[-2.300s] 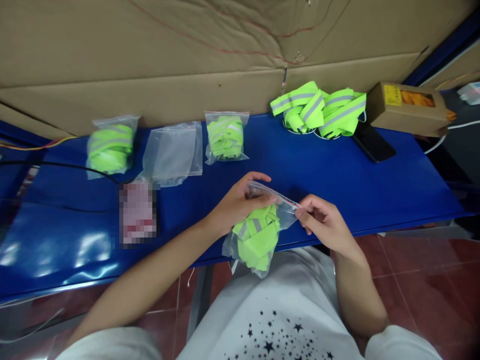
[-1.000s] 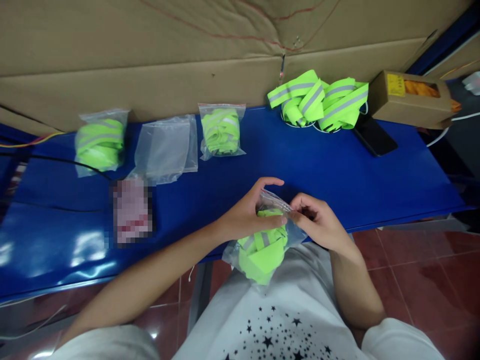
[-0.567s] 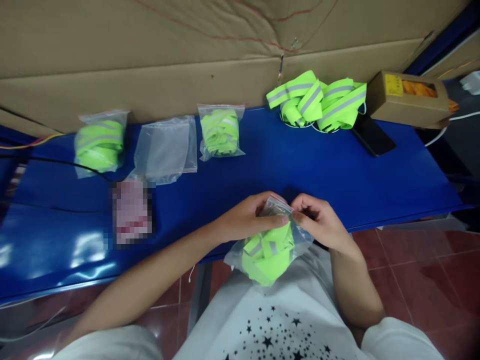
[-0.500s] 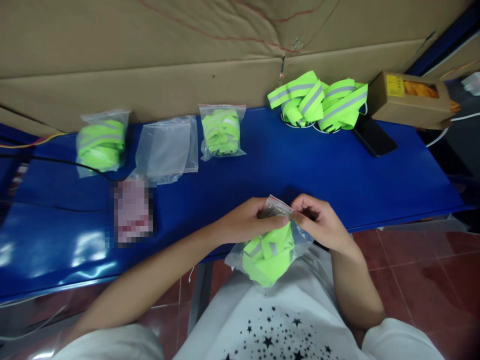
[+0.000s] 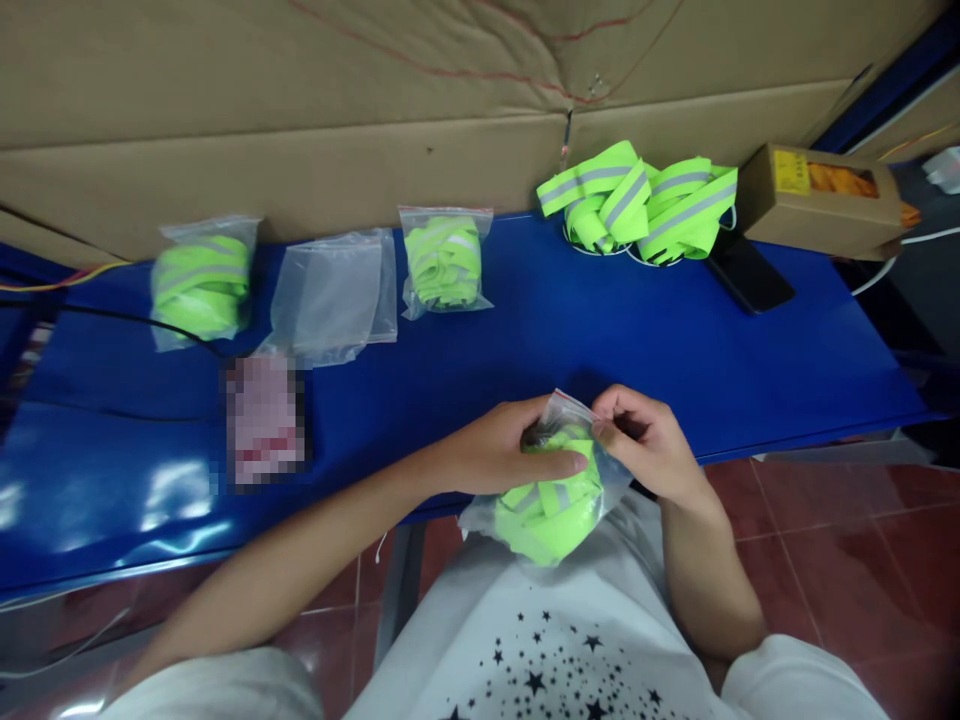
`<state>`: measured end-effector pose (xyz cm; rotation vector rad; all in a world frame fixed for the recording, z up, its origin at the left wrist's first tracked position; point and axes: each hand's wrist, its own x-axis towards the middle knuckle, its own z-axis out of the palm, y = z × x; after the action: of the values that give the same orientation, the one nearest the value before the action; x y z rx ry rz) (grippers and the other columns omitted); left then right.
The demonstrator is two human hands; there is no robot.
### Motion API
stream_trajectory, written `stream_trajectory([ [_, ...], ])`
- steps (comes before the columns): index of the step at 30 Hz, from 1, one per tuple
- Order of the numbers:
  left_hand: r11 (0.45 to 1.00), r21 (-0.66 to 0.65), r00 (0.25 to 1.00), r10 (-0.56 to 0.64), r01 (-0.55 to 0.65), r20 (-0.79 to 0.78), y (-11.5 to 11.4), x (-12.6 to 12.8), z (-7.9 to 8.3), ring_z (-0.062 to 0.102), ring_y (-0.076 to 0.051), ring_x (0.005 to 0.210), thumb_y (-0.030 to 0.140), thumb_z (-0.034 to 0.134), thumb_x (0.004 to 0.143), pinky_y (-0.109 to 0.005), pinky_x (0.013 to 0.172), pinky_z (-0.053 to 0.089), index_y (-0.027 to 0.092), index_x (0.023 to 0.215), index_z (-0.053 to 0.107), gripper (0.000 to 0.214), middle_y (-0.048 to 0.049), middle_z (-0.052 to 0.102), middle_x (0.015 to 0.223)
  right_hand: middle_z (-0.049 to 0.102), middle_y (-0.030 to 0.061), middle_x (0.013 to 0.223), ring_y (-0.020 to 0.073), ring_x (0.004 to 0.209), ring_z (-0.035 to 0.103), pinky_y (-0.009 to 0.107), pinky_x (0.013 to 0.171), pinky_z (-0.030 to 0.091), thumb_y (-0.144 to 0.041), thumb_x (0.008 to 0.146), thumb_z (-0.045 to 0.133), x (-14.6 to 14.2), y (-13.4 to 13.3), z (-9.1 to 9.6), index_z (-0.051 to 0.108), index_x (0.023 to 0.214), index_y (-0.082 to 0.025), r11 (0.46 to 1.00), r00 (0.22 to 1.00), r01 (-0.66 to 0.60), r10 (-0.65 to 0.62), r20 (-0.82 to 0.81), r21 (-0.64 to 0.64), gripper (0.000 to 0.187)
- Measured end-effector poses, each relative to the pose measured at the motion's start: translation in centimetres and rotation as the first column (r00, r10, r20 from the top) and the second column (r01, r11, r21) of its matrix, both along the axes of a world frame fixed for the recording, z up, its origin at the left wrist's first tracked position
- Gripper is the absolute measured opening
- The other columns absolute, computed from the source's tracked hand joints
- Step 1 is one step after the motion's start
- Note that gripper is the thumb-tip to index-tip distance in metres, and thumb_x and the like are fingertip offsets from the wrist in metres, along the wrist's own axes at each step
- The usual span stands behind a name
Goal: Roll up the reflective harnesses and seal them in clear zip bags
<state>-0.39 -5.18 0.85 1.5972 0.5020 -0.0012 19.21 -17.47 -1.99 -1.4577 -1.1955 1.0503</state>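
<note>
A clear zip bag (image 5: 551, 505) stuffed with folded neon-yellow reflective straps hangs just past the near edge of the blue table (image 5: 660, 360), over my lap. My left hand (image 5: 499, 455) wraps around the bag's upper part, thumb across the front. My right hand (image 5: 649, 445) pinches the bag's top strip at its right end. Both hands are closed on the bag, close together.
Along the cardboard wall lie two filled bags (image 5: 201, 285) (image 5: 445, 262), a pile of empty clear bags (image 5: 334, 297), loose reflective straps (image 5: 637, 205), a dark phone (image 5: 748, 272) and a brown box (image 5: 821, 198). A blurred card (image 5: 264, 418) lies left. A black cable (image 5: 112, 322) crosses the left end.
The bag's mouth, earlier spread wide between my hands, is now gathered narrow. My hands have come together and the bag sits slightly lower and to the right.
</note>
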Motion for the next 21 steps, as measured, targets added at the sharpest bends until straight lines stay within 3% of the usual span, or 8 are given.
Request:
stream_trajectory([
  [5,0.991,0.079,0.994,-0.112,0.113,-0.007,-0.2,-0.1,0.7,0.069,-0.022,0.092,0.048,0.062,0.096,-0.031,0.076,0.054,0.018,0.114,0.069,0.035,-0.0077,0.075,0.104,0.059,-0.0022,0.075,0.0104,0.065,0.050,0.025,0.058,0.038,-0.031,0.097,0.067,0.1,0.0,0.1,0.064,0.089,-0.021,0.996,0.996,-0.091,0.091,0.003,0.013,0.014],
  [10,0.985,0.117,0.991,-0.130,0.128,0.013,-0.2,0.0,0.5,0.068,-0.020,0.090,0.049,0.060,0.098,-0.028,0.074,0.052,0.017,0.111,0.068,0.036,-0.0066,0.074,0.101,0.059,-0.0034,0.072,0.0097,0.062,0.049,0.025,0.055,0.036,-0.028,0.098,0.068,0.0,-0.1,0.0,0.065,0.087,-0.021,0.992,0.996,-0.094,0.093,0.018,0.084,0.013],
  [15,0.990,0.117,0.995,-0.087,0.082,0.043,-0.2,0.0,0.1,0.061,-0.014,0.076,0.053,0.061,0.099,-0.023,0.063,0.046,0.017,0.108,0.067,0.038,-0.0021,0.068,0.087,0.057,-0.0031,0.072,0.0104,0.061,0.048,0.026,0.055,0.035,-0.029,0.097,0.070,0.4,-0.3,-0.7,0.065,0.084,-0.022,0.992,0.998,-0.057,0.057,0.000,0.110,0.017],
  [21,0.987,0.144,0.990,0.052,-0.072,0.135,-0.7,0.0,0.0,0.045,-0.008,0.059,0.051,0.055,0.104,-0.022,0.051,0.033,0.017,0.099,0.065,0.035,0.0042,0.053,0.067,0.057,-0.0036,0.073,0.0098,0.062,0.049,0.025,0.055,0.036,-0.030,0.099,0.070,0.4,-0.1,-0.6,0.064,0.088,-0.022,0.997,0.998,-0.017,0.022,-0.062,0.080,0.014],
])
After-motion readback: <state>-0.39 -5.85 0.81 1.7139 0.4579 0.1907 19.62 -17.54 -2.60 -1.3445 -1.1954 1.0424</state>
